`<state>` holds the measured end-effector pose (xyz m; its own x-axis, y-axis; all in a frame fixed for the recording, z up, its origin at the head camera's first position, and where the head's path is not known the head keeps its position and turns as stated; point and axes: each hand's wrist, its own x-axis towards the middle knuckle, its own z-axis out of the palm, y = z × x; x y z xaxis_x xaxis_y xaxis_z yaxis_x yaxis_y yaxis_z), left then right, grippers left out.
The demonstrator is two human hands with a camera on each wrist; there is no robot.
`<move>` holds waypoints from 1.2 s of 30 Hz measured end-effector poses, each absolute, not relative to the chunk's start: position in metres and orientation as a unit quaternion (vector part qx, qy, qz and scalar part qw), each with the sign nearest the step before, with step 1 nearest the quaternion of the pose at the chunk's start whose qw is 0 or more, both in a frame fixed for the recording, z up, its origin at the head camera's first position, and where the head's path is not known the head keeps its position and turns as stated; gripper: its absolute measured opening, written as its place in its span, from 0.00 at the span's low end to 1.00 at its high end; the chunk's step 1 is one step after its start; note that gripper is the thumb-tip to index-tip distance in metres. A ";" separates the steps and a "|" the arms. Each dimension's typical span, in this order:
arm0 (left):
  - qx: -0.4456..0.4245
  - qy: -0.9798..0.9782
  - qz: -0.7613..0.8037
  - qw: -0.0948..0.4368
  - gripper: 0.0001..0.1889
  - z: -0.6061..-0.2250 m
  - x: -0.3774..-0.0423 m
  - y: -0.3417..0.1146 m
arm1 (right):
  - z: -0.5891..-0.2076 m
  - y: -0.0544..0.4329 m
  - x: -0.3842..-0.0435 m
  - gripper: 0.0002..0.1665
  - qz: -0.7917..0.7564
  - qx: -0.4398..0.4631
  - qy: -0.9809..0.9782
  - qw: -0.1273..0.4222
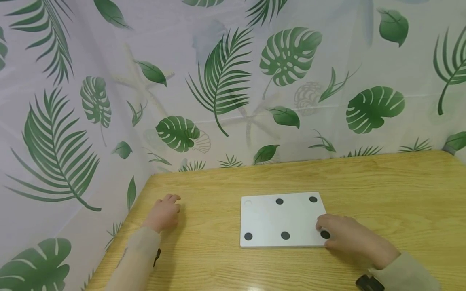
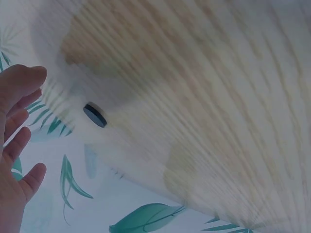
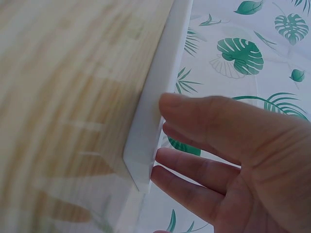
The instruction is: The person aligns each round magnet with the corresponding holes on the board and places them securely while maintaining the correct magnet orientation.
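A flat white board [image 1: 280,220] lies on the table, with a black disc near each of several spots along its far and near sides and a faint ring [image 1: 248,203] at its far left corner. My right hand [image 1: 344,234] reaches over the board's near right corner, thumb and fingertips either side of a black disc [image 1: 325,234]. In the right wrist view the thumb [image 3: 182,107] overlaps the board's white edge [image 3: 146,131]. My left hand [image 1: 165,212] hovers at the table's left, fingers relaxed. A dark disc [image 2: 95,115] shows apart from those fingers in the left wrist view.
The wood-grain table [image 1: 214,258] reaches back to a white cloth [image 1: 240,81] printed with green leaves. That cloth also runs along the table's left side. Dark devices sit at both wrists, the right one [image 1: 369,282] near the frame's lower edge.
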<state>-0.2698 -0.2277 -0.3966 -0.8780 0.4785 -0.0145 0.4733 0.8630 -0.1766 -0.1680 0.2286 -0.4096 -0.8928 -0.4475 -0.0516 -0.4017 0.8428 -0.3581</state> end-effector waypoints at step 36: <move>-0.189 -0.978 0.084 -0.010 0.05 -0.403 -0.276 -0.261 | -0.410 0.230 -0.168 0.15 -0.167 -0.237 0.956 0.053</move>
<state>-0.2758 -0.2612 -0.4030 -0.9284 0.3679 -0.0516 0.3713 0.9145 -0.1609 -0.1683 0.2303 -0.4099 -0.8819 -0.4708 -0.0228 -0.4351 0.8317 -0.3450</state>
